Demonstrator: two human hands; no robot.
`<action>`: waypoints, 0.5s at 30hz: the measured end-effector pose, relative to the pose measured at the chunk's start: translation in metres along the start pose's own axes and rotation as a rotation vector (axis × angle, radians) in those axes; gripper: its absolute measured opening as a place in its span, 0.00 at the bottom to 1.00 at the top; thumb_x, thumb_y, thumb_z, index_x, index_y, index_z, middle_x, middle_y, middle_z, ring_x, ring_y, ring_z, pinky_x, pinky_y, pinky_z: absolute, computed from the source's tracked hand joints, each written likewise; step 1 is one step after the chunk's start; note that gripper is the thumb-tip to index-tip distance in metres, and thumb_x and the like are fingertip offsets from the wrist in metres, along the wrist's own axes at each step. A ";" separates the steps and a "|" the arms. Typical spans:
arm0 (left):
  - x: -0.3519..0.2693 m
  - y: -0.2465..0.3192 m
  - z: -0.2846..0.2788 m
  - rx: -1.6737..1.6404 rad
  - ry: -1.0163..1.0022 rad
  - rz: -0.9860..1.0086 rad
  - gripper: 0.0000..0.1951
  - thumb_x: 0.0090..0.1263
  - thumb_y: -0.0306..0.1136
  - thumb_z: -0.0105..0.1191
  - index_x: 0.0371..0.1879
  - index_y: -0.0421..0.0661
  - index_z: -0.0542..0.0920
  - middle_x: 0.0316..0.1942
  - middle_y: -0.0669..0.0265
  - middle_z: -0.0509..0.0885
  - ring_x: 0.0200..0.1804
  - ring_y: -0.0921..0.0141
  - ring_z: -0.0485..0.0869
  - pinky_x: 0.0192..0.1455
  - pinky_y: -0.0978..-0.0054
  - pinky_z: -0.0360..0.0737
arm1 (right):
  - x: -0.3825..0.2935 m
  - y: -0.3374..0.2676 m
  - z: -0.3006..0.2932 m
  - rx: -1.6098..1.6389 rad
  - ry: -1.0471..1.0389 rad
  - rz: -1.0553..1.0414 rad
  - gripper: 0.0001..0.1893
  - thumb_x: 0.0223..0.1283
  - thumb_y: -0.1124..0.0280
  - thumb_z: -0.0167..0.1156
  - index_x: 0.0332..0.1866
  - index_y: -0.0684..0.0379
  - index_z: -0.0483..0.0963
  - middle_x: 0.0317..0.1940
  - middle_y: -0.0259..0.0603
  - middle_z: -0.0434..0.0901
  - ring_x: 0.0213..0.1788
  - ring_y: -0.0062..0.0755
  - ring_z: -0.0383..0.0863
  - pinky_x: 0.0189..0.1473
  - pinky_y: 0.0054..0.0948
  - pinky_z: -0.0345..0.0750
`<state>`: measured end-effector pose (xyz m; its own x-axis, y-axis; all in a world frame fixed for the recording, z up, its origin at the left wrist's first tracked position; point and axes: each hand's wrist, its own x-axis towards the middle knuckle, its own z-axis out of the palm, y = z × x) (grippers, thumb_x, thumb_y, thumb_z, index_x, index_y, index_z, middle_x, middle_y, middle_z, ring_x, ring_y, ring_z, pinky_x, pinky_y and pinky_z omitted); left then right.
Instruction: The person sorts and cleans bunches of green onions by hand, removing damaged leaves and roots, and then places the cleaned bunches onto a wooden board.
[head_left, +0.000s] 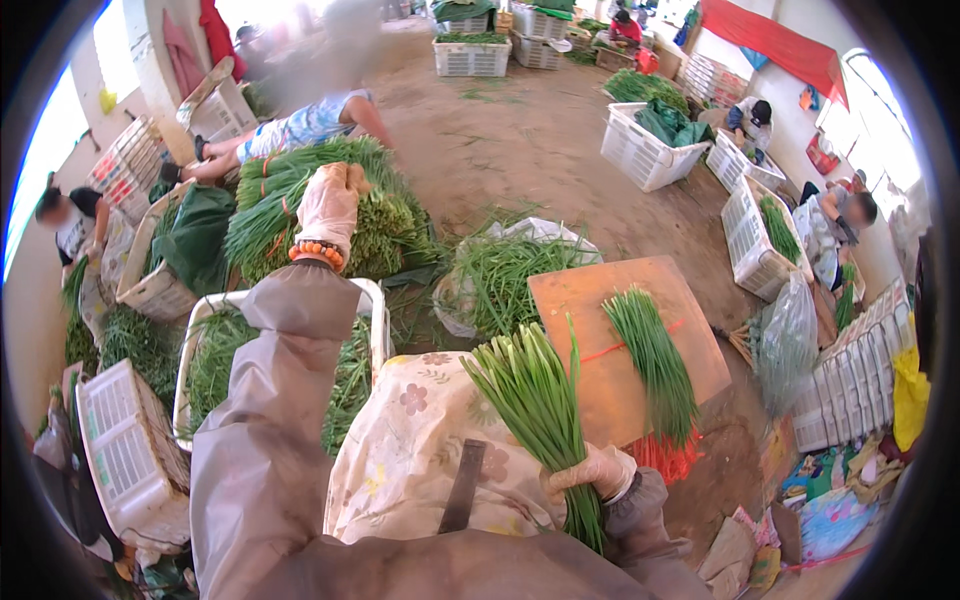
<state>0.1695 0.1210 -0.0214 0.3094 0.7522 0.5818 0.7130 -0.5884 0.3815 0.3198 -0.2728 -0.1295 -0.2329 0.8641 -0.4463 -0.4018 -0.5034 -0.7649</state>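
Note:
My right hand (589, 476), in a thin translucent glove, is closed around a bunch of long green stalks (529, 390) that look like garlic chives. The bunch leans up and left over my flowered apron (405, 420). My left hand (328, 202), gloved and wearing orange beads at the wrist, reaches out over a tall pile of tied green bundles (390, 217). Its fingers are bent away from me, so whether they grip anything is hidden. Another green bunch (649, 360) lies across an orange-brown board (562, 300) to the right, near a red tie (604, 352).
A white crate (379, 322) of loose greens stands under my left arm. Beyond my knees lies a sack (574, 232) heaped with stalks. Red strands (667, 457) hang by the board. A person (300, 127) bends behind the pile; others sit among crates (652, 154) at both sides.

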 end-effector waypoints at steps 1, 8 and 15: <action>-0.001 0.005 0.004 0.150 0.102 0.157 0.15 0.60 0.36 0.56 0.45 0.48 0.77 0.52 0.56 0.75 0.56 0.64 0.72 0.56 0.71 0.69 | 0.001 0.001 -0.002 0.011 0.004 -0.009 0.18 0.47 0.77 0.59 0.47 0.66 0.69 0.22 0.40 0.74 0.23 0.27 0.72 0.28 0.24 0.69; -0.069 0.109 0.004 -0.531 -0.925 0.469 0.27 0.59 0.32 0.55 0.60 0.48 0.66 0.59 0.58 0.68 0.62 0.62 0.66 0.65 0.69 0.61 | 0.017 0.001 -0.022 0.146 -0.003 -0.013 0.37 0.48 0.77 0.58 0.66 0.63 0.51 0.20 0.39 0.72 0.22 0.24 0.69 0.28 0.23 0.67; -0.068 0.099 0.051 -0.292 -0.896 0.971 0.09 0.54 0.29 0.51 0.34 0.45 0.80 0.23 0.58 0.76 0.33 0.59 0.76 0.35 0.62 0.72 | 0.016 -0.015 -0.026 0.171 -0.096 -0.024 0.05 0.49 0.76 0.60 0.30 0.66 0.74 0.23 0.35 0.75 0.26 0.22 0.73 0.29 0.23 0.70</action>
<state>0.2513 0.0266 -0.0591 0.9880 -0.1322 0.0797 -0.1499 -0.9452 0.2902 0.3446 -0.2516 -0.1373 -0.3021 0.8758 -0.3763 -0.5505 -0.4826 -0.6812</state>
